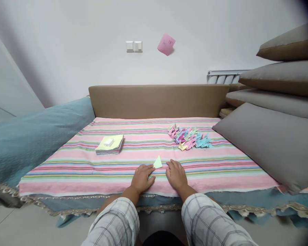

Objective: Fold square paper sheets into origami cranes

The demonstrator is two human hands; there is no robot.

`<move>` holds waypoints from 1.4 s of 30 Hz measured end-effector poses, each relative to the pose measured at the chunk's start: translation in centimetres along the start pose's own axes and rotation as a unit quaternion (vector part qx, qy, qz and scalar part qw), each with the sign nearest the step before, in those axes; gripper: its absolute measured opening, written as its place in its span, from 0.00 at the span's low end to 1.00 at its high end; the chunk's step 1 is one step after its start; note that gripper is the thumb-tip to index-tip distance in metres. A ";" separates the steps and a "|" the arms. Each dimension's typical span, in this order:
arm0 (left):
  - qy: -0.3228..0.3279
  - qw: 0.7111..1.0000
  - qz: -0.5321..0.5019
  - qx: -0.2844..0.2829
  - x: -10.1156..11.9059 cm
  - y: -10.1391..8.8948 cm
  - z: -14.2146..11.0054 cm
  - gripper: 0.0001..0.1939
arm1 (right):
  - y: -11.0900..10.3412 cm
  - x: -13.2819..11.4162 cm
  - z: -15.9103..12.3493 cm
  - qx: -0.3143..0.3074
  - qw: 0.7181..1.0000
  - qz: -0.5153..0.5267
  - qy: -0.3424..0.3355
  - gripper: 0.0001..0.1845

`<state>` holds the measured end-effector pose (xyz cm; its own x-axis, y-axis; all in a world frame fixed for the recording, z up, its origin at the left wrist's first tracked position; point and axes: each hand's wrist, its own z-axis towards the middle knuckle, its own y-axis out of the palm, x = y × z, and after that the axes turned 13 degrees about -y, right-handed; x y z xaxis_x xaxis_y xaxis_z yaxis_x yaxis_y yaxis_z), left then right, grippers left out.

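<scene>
A small folded piece of pale green paper [157, 162] lies on the striped cloth with its point facing away from me. My left hand [142, 177] rests palm down at its left, fingertips touching the lower left corner and thumb spread apart. To the right of the paper, my right hand [176, 173] lies on the cloth, fingers loosely stretched and a small gap between them and the paper. Neither hand grips anything. Farther off to the right sits a pile of folded paper figures [190, 137] in pink, purple, blue and yellow, apparently cranes.
A stack of coloured paper sheets [110, 145] stands at the left with a small white object [108, 142] on top. Grey cushions [274, 143] pile up on the right. The striped cloth [74, 171] covers the seat, below a brown backrest [156, 101].
</scene>
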<state>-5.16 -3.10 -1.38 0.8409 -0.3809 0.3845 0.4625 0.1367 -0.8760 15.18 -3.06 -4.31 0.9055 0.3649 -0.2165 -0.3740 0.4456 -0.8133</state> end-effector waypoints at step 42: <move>-0.160 0.986 -0.019 0.035 3.2 0.2 2.9 0.09 | -0.5 -0.1 0.1 0.010 0.999 0.030 0.041 0.16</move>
<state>-1.60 -1.67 0.55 0.8629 -0.0800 0.4990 0.5044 0.1955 -0.8410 15.28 -3.24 -3.79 0.8945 0.3229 -0.3092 -0.4313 0.4412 -0.7870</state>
